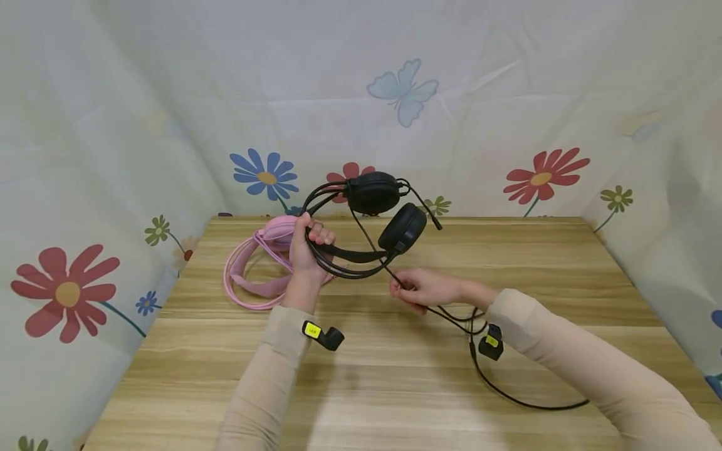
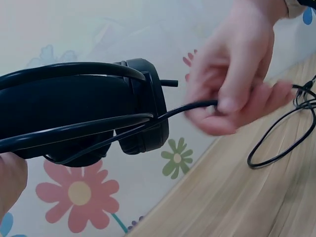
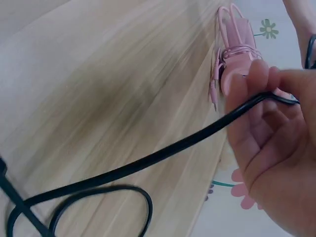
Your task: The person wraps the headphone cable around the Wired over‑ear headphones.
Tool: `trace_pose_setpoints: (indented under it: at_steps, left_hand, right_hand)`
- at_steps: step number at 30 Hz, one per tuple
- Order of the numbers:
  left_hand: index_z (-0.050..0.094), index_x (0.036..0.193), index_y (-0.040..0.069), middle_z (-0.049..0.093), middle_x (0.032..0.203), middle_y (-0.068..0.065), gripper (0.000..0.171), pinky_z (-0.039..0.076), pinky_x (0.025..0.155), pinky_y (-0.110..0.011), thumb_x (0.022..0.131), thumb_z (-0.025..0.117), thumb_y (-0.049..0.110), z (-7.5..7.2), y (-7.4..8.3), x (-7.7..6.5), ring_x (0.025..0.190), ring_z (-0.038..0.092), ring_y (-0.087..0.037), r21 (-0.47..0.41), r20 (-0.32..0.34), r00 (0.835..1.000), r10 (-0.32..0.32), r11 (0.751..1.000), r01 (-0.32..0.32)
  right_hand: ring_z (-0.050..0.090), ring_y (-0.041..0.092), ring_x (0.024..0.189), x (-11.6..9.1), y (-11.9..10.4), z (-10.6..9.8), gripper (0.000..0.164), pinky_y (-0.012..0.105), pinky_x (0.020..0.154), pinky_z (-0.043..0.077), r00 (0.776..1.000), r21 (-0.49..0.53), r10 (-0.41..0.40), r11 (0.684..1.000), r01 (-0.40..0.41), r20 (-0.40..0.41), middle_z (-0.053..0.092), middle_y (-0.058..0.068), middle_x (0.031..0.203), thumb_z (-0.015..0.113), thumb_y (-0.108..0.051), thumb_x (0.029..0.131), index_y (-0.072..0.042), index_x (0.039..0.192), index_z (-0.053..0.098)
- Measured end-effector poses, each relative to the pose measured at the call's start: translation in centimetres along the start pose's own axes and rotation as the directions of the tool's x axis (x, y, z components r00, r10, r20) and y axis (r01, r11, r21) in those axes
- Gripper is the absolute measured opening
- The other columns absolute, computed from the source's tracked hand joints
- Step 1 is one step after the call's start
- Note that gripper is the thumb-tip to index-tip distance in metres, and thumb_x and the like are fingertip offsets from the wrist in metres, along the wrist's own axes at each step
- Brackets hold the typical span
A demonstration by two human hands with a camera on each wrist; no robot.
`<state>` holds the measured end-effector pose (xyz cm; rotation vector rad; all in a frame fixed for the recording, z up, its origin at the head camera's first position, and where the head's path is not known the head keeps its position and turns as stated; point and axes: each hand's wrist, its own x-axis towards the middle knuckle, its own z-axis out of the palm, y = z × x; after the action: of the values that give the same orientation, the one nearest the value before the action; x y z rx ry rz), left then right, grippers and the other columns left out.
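My left hand (image 1: 307,247) grips the headband of a black headset (image 1: 375,193) and holds it up over the table, ear cups pointing right. A thin microphone boom (image 1: 424,207) sticks out past the upper ear cup. My right hand (image 1: 425,289) pinches the headset's black cable (image 3: 163,154) between thumb and fingers, a short way below the lower cup. From there the cable runs on in loose loops to the right, under the right wrist. In the left wrist view the right hand (image 2: 237,74) is slightly blurred, with the cable leading into its fingertips.
A pink headset (image 1: 262,288) lies on the wooden table (image 1: 395,388) at the back left, partly behind the left hand. Its pink cable (image 3: 242,49) is wound up, with plugs hanging loose. A flowered cloth (image 1: 316,75) hangs behind and beside the table.
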<state>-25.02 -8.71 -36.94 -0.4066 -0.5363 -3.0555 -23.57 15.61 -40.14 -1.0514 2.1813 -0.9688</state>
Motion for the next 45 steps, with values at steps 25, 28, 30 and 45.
trace_pose_setpoints:
  at_steps: [25,28,30,45]
  left_hand:
    - [0.047,0.059,0.012,0.043,0.044,0.006,0.029,0.034,0.045,-0.016,0.086,0.056,0.015,-2.4,1.9,-0.4,0.039,0.040,-0.005,0.187,0.169,0.982,-0.081,0.981,0.049]
    - [0.049,0.073,0.007,0.043,0.046,0.007,0.018,0.035,0.045,-0.016,0.089,0.051,0.014,-2.4,1.9,-0.5,0.039,0.040,-0.005,0.200,0.207,0.972,-0.115,0.977,0.073]
    - [0.050,0.080,0.004,0.043,0.046,0.007,0.013,0.035,0.045,-0.016,0.088,0.052,0.014,-2.3,2.0,-0.6,0.039,0.041,-0.004,0.220,0.214,0.967,-0.139,0.971,0.091]
    - [0.055,0.074,0.009,0.047,0.044,0.008,0.015,0.037,0.043,-0.017,0.088,0.051,0.012,-1.6,1.7,-1.1,0.037,0.044,-0.004,0.305,0.266,0.941,-0.209,0.944,0.123]
  right_hand:
    - [0.039,-0.002,0.053,-6.6,-3.9,-7.2,0.015,0.018,0.049,0.038,0.936,-0.480,-0.323,0.849,0.221,-0.142,0.062,-0.013,0.081,0.056,-0.011,0.090,-0.022,0.096,0.064]
    - [0.039,-0.003,0.053,-6.6,-4.4,-7.9,0.016,0.018,0.050,0.039,0.915,-0.563,-0.369,0.796,0.221,-0.163,0.062,-0.014,0.080,0.061,-0.009,0.086,-0.022,0.094,0.065]
    - [0.037,-0.004,0.052,-6.6,-4.8,-8.4,0.016,0.017,0.049,0.038,0.899,-0.611,-0.402,0.759,0.224,-0.170,0.061,-0.013,0.080,0.063,-0.008,0.084,-0.021,0.093,0.065]
    - [0.042,0.006,0.047,-5.2,-7.8,-10.7,0.039,0.019,0.039,0.027,0.748,-0.889,-0.646,0.420,0.182,-0.152,0.057,-0.005,0.071,0.039,-0.048,0.091,-0.014,0.082,0.057]
